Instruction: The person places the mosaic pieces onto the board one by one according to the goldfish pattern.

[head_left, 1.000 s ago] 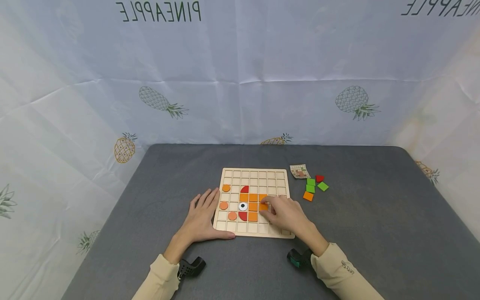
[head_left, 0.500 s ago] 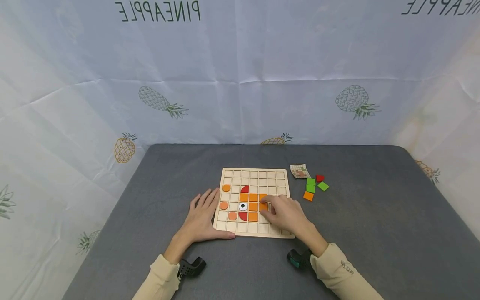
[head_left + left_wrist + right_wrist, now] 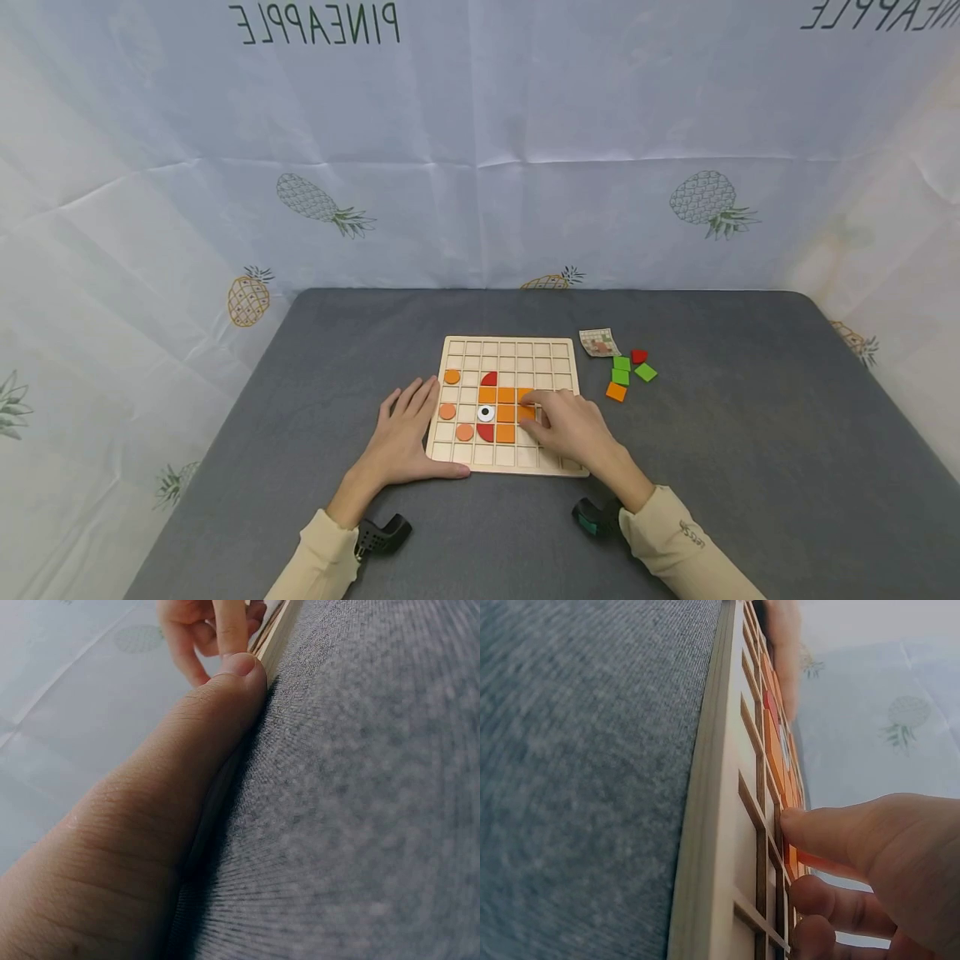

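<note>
A light wooden grid board [image 3: 553, 351] lies on the grey table. In the head view my left hand [image 3: 401, 442] rests along its left edge, fingers spread, with the thumb at the front edge. My right hand [image 3: 573, 425] is over the board's right half, its thumb and index finger at an orange square tile [image 3: 527, 413] in the grid. The right wrist view has the thumb [image 3: 810, 829] against that tile's edge, other fingers curled. Beside it sit more orange squares [image 3: 506, 413], a white eye disc [image 3: 486, 413], red quarter-round pieces [image 3: 486, 432] and orange discs [image 3: 447, 412].
To the board's right lie green squares [image 3: 621, 377], a loose orange square [image 3: 617, 392] and a red piece [image 3: 639, 357]. A small printed pattern card [image 3: 599, 342] is behind them. A pineapple-print cloth [image 3: 480, 225] hangs beyond the table's far edge.
</note>
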